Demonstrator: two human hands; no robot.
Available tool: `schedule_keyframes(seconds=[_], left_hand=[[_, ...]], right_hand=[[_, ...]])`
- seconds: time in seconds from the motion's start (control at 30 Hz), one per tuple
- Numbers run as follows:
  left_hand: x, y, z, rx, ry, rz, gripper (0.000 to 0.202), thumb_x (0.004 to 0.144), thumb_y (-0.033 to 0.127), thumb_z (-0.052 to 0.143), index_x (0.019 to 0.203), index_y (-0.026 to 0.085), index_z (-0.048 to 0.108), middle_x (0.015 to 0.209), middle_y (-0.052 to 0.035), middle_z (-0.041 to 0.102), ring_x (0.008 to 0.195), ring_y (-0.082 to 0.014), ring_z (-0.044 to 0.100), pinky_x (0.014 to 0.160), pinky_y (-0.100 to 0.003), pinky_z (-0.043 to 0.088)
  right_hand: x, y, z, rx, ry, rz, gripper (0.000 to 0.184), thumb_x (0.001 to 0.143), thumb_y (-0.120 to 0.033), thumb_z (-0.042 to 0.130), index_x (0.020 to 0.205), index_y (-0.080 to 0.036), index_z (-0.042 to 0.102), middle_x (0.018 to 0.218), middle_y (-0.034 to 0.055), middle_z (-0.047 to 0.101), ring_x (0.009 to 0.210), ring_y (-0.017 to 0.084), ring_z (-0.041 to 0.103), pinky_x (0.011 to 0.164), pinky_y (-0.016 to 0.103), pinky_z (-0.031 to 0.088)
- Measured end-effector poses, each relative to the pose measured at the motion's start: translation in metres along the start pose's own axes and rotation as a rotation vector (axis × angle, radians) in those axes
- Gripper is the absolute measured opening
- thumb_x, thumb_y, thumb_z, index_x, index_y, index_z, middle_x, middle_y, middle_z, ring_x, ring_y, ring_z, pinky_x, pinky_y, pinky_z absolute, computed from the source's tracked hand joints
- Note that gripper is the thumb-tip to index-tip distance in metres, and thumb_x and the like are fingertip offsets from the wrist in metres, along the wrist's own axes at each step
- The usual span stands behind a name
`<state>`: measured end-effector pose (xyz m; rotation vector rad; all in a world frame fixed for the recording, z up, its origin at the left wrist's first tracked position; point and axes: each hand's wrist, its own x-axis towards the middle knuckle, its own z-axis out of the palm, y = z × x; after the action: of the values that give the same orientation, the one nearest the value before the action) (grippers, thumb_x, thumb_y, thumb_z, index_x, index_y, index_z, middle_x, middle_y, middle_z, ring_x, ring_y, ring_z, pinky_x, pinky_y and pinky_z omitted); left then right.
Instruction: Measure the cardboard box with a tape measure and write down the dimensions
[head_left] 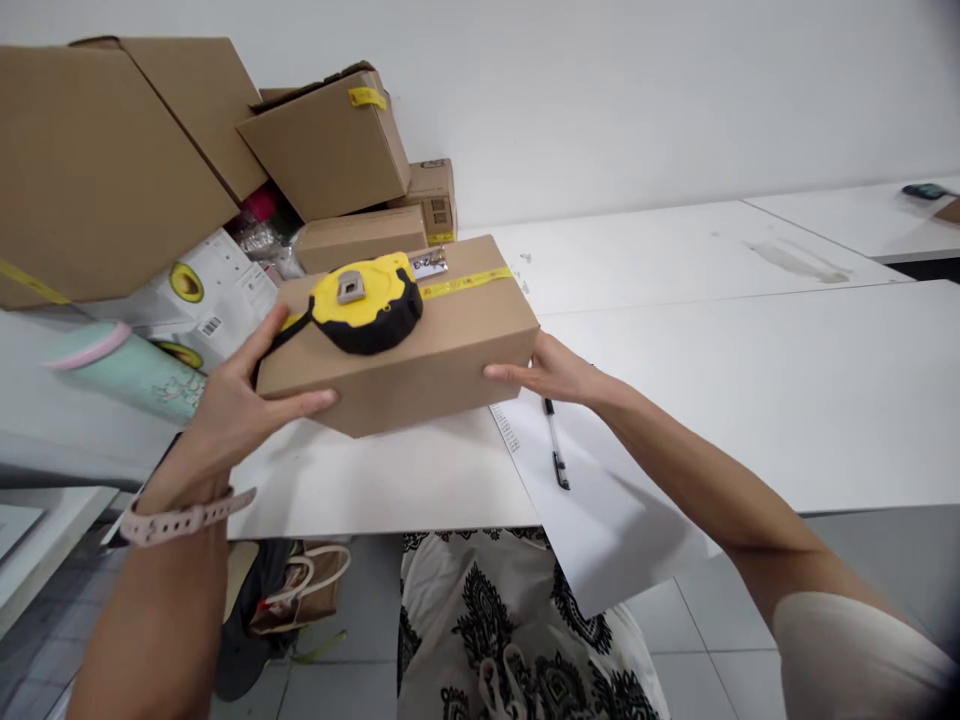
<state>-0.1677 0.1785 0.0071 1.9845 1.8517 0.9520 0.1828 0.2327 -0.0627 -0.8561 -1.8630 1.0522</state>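
The box (pixel 435 382) is between both hands above the desk (pixel 352 490), a tape measure (pixel 379 295) resting on top; whether its underside touches the desk cannot be told. It is probably light and fairly stiff, though its cardboard walls could dent under hard squeezing, and the loose tape measure might slide if it tips. Opposite ends seem the best hold: the left grip (pixel 234 402) and right grip (pixel 561 370), each part-spread, clasp them, thumbs along the near side.

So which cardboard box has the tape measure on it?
The box between the left hand and right hand; it alone has the tape measure on top. The boxes piled at left show none.
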Motion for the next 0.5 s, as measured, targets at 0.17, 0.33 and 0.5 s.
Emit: schedule_keyframes(seconds=[0.17,0.33,0.5], left_hand=[[0.045,-0.006,0.021,-0.042,-0.03,-0.006,0.111,0.074,0.062,0.082,0.162,0.017,0.032,0.162,-0.0049,0.047,0.146,-0.041,0.044,0.121,-0.058,0.041],[0.075,-0.023,0.055,-0.177,-0.069,-0.059,0.115,0.065,0.056,0.088,0.162,0.023,0.035,0.16,-0.0089,0.05,0.146,-0.0374,0.048,0.12,-0.056,0.044],[0.094,-0.029,0.071,-0.179,-0.081,0.014,0.11,0.068,0.059,0.084,0.161,0.026,0.037,0.162,-0.0088,0.047,0.146,-0.0346,0.049,0.118,-0.054,0.047]], right_hand=[[0.042,0.025,-0.015,0.19,-0.129,-0.022,0.079,0.077,-0.058,0.081,0.145,-0.027,0.055,0.144,0.0117,0.064,0.136,0.033,0.058,0.107,0.052,0.056],[0.058,0.054,-0.029,0.207,-0.157,0.075,0.083,0.075,-0.059,0.082,0.144,-0.024,0.054,0.142,0.0129,0.066,0.134,0.032,0.059,0.107,0.052,0.056],[0.055,0.07,-0.038,0.13,-0.068,0.102,0.08,0.074,-0.065,0.08,0.141,-0.027,0.056,0.141,0.0112,0.066,0.132,0.032,0.059,0.107,0.051,0.055]])
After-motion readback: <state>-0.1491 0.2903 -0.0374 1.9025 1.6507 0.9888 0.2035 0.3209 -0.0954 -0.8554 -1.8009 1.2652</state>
